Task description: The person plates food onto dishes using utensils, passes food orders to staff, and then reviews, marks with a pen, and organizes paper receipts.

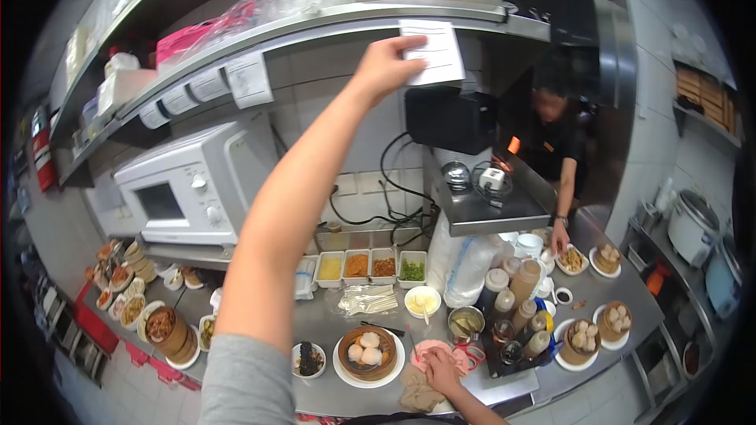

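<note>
Our left hand (383,68) holds up a paper slip (441,59) at the shelf (331,17).
We clamp its left edge, the rest beyond our fingertips; our right hand (442,370) touches pink cloth (423,349), finger spacing unclear.

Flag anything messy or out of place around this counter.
Black cables hang in loose, tangled-looking loops against the wall behind the condiment tubs. A crumpled brown cloth lies near the steamer basket, which looks untidy beside food.

Left hand (388,68) raised high, right hand (442,370) low.
</note>
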The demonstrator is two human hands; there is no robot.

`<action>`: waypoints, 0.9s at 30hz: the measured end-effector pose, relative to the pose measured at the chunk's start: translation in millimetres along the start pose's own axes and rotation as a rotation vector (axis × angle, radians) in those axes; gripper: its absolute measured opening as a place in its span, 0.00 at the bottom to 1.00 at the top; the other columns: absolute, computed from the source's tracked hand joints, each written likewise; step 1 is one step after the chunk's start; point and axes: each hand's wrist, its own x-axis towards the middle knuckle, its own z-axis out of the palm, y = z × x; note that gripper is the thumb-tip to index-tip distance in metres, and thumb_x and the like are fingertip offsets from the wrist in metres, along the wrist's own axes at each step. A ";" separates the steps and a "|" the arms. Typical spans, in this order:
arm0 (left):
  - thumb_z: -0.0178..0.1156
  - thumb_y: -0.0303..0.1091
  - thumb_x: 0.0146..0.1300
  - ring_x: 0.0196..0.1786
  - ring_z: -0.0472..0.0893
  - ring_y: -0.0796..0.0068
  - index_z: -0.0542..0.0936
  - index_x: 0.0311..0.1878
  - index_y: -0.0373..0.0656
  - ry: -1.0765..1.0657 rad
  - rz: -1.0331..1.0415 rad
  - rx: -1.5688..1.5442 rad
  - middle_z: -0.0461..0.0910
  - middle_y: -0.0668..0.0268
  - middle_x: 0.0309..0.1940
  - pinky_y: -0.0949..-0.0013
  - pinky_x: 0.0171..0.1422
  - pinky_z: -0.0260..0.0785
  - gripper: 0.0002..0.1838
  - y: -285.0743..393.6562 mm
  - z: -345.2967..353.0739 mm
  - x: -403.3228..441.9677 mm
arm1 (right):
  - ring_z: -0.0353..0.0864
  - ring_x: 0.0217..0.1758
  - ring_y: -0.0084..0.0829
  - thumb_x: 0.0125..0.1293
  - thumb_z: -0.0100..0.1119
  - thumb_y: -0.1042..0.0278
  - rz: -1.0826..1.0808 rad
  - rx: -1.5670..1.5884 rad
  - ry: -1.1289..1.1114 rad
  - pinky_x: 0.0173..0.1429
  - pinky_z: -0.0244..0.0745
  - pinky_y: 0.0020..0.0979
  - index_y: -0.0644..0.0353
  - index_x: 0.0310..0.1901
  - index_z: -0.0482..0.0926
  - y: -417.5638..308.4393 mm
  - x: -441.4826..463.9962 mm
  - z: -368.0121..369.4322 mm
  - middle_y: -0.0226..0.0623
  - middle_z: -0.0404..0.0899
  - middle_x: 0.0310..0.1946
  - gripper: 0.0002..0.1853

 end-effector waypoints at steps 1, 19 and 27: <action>0.64 0.26 0.48 0.41 0.78 0.77 0.76 0.54 0.38 0.020 0.000 0.054 0.79 0.58 0.46 0.76 0.47 0.70 0.25 -1.7 5.1 11.1 | 0.72 0.48 0.47 0.52 0.53 0.74 -0.009 0.008 0.013 0.51 0.68 0.41 0.63 0.43 0.75 2.0 -1.9 1.7 0.47 0.72 0.42 0.14; 0.49 0.33 0.59 0.58 0.67 0.46 0.66 0.56 0.27 0.670 0.378 1.689 0.68 0.42 0.54 0.53 0.64 0.57 0.24 -55.6 -216.2 -68.3 | 0.72 0.49 0.44 0.52 0.54 0.72 -0.039 0.094 -0.019 0.52 0.67 0.41 0.60 0.42 0.76 9.7 -2.7 -1.1 0.43 0.73 0.45 0.14; 0.47 0.33 0.59 0.57 0.72 0.51 0.67 0.62 0.38 0.529 0.491 1.737 0.68 0.49 0.58 0.57 0.56 0.67 0.25 -91.9 -162.9 -0.1 | 0.70 0.52 0.44 0.52 0.52 0.72 -0.025 0.168 0.010 0.56 0.64 0.40 0.63 0.45 0.73 19.2 -9.8 11.5 0.43 0.70 0.47 0.16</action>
